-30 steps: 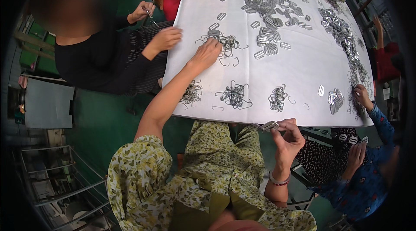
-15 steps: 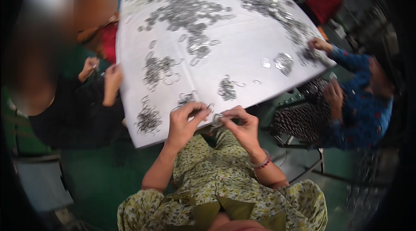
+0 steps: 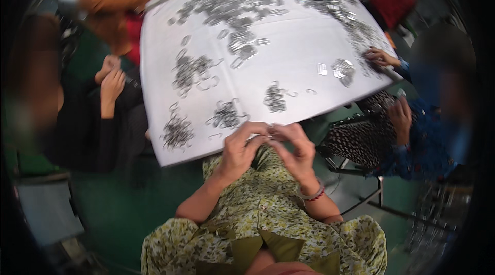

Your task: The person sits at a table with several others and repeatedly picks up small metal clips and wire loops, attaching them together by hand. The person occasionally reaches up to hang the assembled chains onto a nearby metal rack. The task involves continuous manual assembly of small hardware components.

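Note:
My left hand [image 3: 238,152] and my right hand [image 3: 296,150] meet fingertip to fingertip just over the table's near edge. Both are closed in a pinch. A small shiny metal piece shows faintly between the fingertips; its shape is mostly hidden. Half a second ago the left fingers held a thin curved metal piece and the right ones a rectangular metal frame like a buckle. Closest to my hands on the table [image 3: 206,152] lie a pile of dark curved metal pieces [image 3: 227,114] and another such pile [image 3: 275,97].
More curved pieces lie in a left corner pile [image 3: 177,131] and a looser pile [image 3: 190,71]. Oval and rectangular metal frames [image 3: 221,2] spread over the far middle. A round heap of frames [image 3: 343,71] sits at right. Co-workers sit around; one hand [image 3: 380,57] touches the right edge.
My hands have come together; the gap between the two metal pieces has closed. The co-worker's hands at left have also drawn together, and the view has shifted slightly.

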